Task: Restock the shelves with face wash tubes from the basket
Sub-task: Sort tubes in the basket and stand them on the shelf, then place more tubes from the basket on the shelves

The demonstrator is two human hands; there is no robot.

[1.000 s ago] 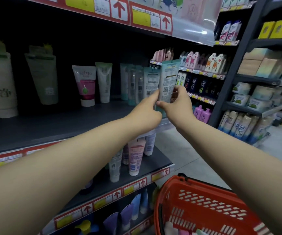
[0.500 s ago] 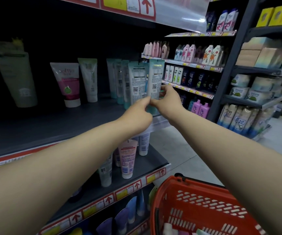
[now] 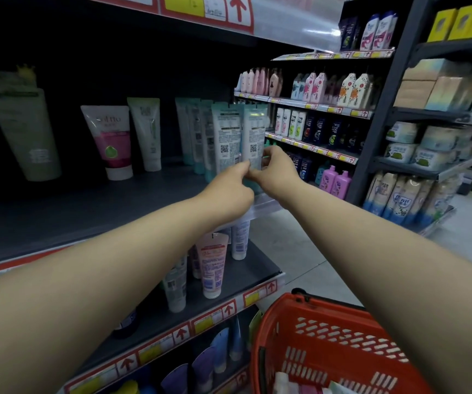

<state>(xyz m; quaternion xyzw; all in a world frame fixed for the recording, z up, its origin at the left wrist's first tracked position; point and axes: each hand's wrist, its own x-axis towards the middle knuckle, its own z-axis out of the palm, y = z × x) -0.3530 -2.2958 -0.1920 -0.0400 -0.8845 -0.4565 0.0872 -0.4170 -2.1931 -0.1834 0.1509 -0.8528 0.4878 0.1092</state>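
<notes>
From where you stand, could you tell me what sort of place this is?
Most likely a shop's toiletries aisle: face wash tubes stand on a shelf with price labels, shampoo bottles fill the next rack, and a red basket sits below.

Your left hand (image 3: 229,190) and right hand (image 3: 279,172) meet at the lower part of a teal tube (image 3: 254,132), both pinching it. It stands upright at the right front end of the dark shelf (image 3: 87,206), just beside a matching tube (image 3: 226,135). More tubes stand further left, well apart. The red basket (image 3: 328,334) sits low, under your right forearm, with a few items inside.
</notes>
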